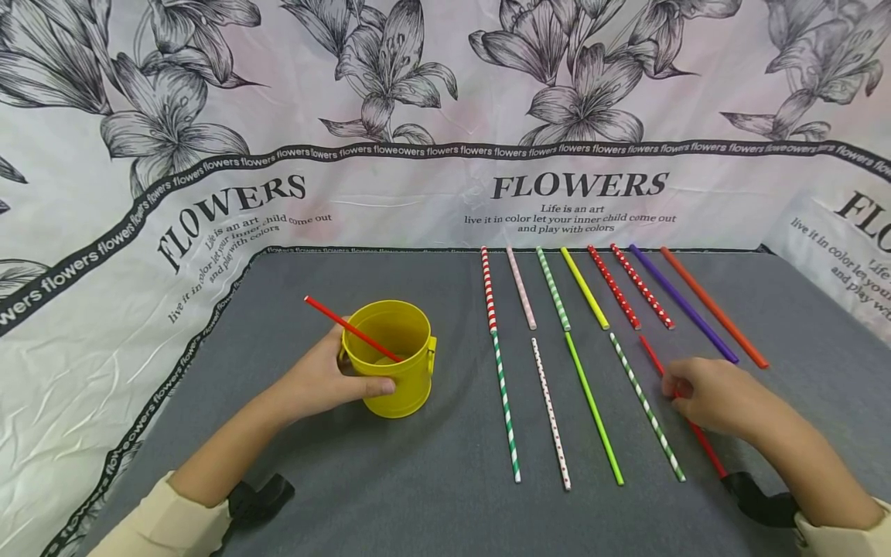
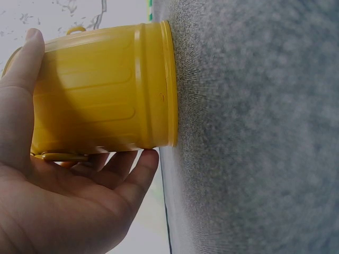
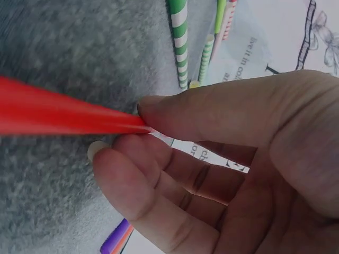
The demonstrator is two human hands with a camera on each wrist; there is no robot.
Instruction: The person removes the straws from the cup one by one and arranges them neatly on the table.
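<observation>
My left hand grips a small yellow bucket standing on the grey cloth, thumb across its near side and fingers around its left. A red straw leans inside it, sticking out over the left rim. On the right, my right hand pinches another red straw between thumb and fingertips near its middle. Just left of that straw lies a green-and-white striped straw. Beyond the hand are a purple straw and an orange straw.
More straws lie in two rows: red-striped, pink, pale green-striped, yellow, red-dotted, green-striped, dotted white and lime green. A flower-printed white cloth rises behind the grey surface.
</observation>
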